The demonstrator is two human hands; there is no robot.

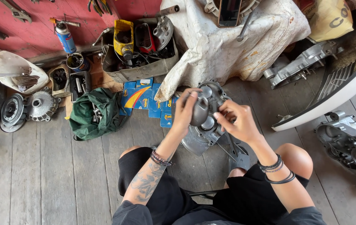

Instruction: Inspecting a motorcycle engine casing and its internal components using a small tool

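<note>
Engine casing [205, 125] sits before the knees; left hand [185, 111] grips a grey metal part [200, 110] above it, right hand [236, 121] pinches that part's edge.

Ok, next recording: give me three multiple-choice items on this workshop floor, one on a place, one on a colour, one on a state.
1. Where does the crumpled green cloth bag lie?
A. on the wooden plank floor, on the person's left
B. on the white cover
C. on the person's lap

2. What colour is the body of the upright spray can?
A. green
B. blue
C. black

3. What is the left hand doing?
A. resting flat on the floor
B. hanging empty
C. gripping a rounded grey metal part

Answers: 1 A, it sits on the planks; 2 B, its body is blue; 3 C, the fingers wrap the part.
</note>
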